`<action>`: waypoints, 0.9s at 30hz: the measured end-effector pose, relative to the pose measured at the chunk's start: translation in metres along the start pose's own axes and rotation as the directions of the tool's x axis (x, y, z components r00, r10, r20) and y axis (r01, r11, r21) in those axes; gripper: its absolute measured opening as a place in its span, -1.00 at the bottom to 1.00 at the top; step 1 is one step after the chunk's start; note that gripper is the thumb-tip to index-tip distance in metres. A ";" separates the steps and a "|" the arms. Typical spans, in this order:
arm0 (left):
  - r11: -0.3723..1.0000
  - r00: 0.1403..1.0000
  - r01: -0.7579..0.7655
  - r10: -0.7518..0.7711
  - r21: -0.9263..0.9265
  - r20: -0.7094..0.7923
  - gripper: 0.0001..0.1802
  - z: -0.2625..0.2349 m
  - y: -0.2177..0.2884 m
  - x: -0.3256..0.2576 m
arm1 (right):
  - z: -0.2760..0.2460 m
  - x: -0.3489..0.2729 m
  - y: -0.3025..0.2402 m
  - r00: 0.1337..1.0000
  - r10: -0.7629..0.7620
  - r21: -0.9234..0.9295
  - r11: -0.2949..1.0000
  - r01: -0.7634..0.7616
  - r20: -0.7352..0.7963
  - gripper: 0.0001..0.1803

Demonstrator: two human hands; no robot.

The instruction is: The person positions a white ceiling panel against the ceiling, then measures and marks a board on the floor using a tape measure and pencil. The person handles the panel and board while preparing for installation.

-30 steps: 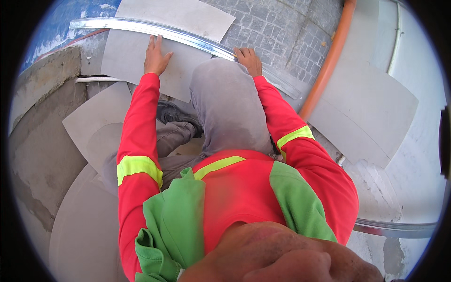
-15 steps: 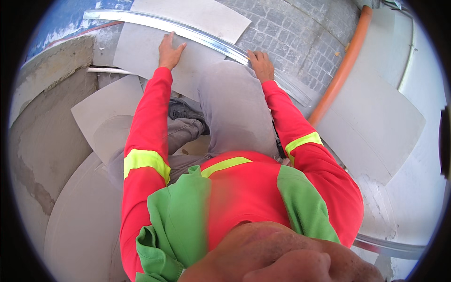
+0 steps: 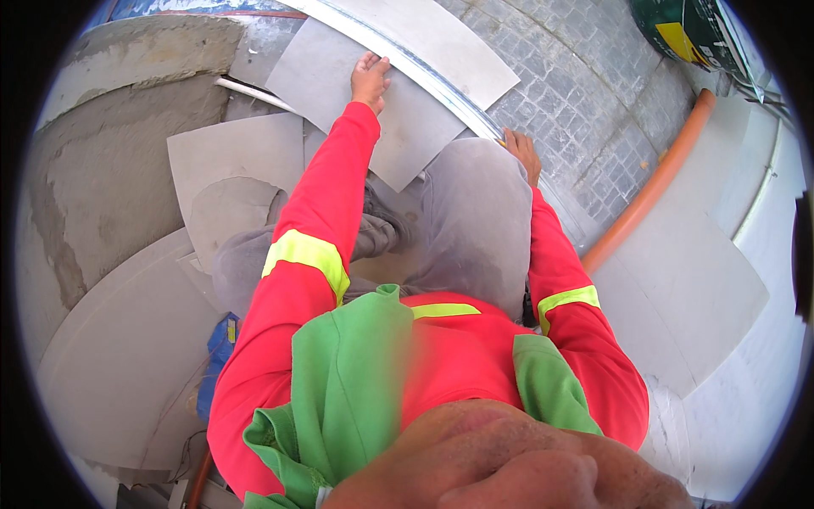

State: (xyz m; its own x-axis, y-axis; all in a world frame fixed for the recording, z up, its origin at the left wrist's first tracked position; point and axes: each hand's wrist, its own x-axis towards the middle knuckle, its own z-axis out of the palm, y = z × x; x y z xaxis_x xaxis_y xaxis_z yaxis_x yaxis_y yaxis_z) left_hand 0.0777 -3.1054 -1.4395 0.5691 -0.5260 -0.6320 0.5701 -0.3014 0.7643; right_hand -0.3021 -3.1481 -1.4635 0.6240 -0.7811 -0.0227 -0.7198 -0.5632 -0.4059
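A long, shiny metal profile (image 3: 398, 59) lies slantwise across flat grey boards in front of me. My left hand (image 3: 370, 83) rests on the nearer grey board (image 3: 415, 127), fingers slightly bent and apart, the tips close to the profile's near edge. Beyond my raised knee (image 3: 475, 195), my right hand (image 3: 522, 154) has its fingers bent over the profile. A small orange-yellow bit shows at those fingertips, too small to make out. The knee hides part of the profile and the board.
Past the profile lie another pale board (image 3: 454, 47) and grey paving (image 3: 577, 102). An orange pipe (image 3: 657, 182) runs along the right, beside large grey sheets (image 3: 670, 288). A dark green bucket (image 3: 687, 34) stands far right. On the left are a rough cement wall (image 3: 127, 161) and cut board pieces (image 3: 229, 157).
The view has turned, so the scene sits further right and the green bucket shows. My left hand's fingers are more bent than before. My right hand remains at the profile.
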 end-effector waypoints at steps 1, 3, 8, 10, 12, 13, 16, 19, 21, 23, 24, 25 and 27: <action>1.000 1.000 -0.004 0.004 0.010 0.004 -0.17 0.001 0.001 -0.001 | 0.000 0.000 -0.001 1.000 -0.004 -0.004 1.000 0.004 -0.002 -0.55; 0.998 0.999 -0.010 0.008 0.057 0.033 -0.16 0.003 0.004 -0.003 | 0.002 -0.001 -0.003 1.000 -0.010 -0.013 1.000 0.010 -0.006 -0.54; 0.981 0.997 -0.020 0.005 0.192 0.075 -0.14 0.006 0.015 -0.006 | 0.012 -0.006 0.000 0.996 0.029 -0.057 0.998 -0.025 0.083 -0.52; 0.965 0.997 -0.028 0.010 0.259 0.071 -0.14 0.008 0.017 -0.009 | 0.013 -0.007 0.001 0.996 0.032 -0.048 0.998 -0.029 0.078 -0.52; 0.963 0.997 -0.037 0.016 0.268 0.080 -0.14 0.010 0.017 -0.013 | 0.013 -0.007 0.001 0.997 0.039 -0.032 0.999 -0.037 0.070 -0.52; 0.961 0.996 -0.042 0.020 0.272 0.085 -0.14 0.011 0.017 -0.014 | 0.013 -0.007 0.002 0.996 0.040 -0.031 0.999 -0.038 0.077 -0.52; 0.962 0.997 -0.046 0.026 0.268 0.075 -0.12 0.012 0.017 -0.016 | 0.016 -0.008 0.004 0.995 0.047 -0.025 0.999 -0.045 0.087 -0.53; 0.953 0.997 -0.058 0.038 0.298 0.074 -0.10 0.010 0.014 -0.011 | 0.025 -0.009 0.010 0.997 0.041 -0.023 0.999 -0.039 0.070 -0.55; 0.929 0.994 -0.087 0.058 0.360 0.093 -0.10 0.006 0.010 -0.005 | 0.033 -0.009 0.013 0.998 0.029 -0.050 0.998 -0.026 0.049 -0.57; 0.836 0.978 -0.203 0.149 0.509 0.146 -0.11 0.002 0.003 0.003 | 0.043 -0.009 0.015 0.996 0.054 -0.100 0.994 -0.046 0.077 -0.58; 0.735 0.953 -0.302 0.226 0.608 0.200 -0.12 0.000 0.000 0.008 | 0.046 -0.008 0.017 0.993 0.079 -0.133 0.989 -0.066 0.093 -0.59; 0.614 0.920 -0.389 0.292 0.687 0.261 -0.13 -0.003 -0.005 0.009 | 0.048 -0.012 0.016 0.996 0.059 -0.134 0.990 -0.049 0.065 -0.59; 0.469 0.911 -0.407 0.273 0.784 0.309 -0.14 -0.006 -0.009 0.016 | 0.050 -0.012 0.014 1.000 0.005 -0.136 0.991 -0.006 -0.005 -0.60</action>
State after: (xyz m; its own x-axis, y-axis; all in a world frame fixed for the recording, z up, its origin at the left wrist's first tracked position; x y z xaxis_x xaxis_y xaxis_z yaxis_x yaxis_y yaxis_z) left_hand 0.0856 -3.1059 -1.4567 0.4907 -0.8075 -0.3273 -0.4291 -0.5509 0.7158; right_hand -0.3049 -3.1329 -1.5144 0.6187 -0.7854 -0.0203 -0.7582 -0.5901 -0.2773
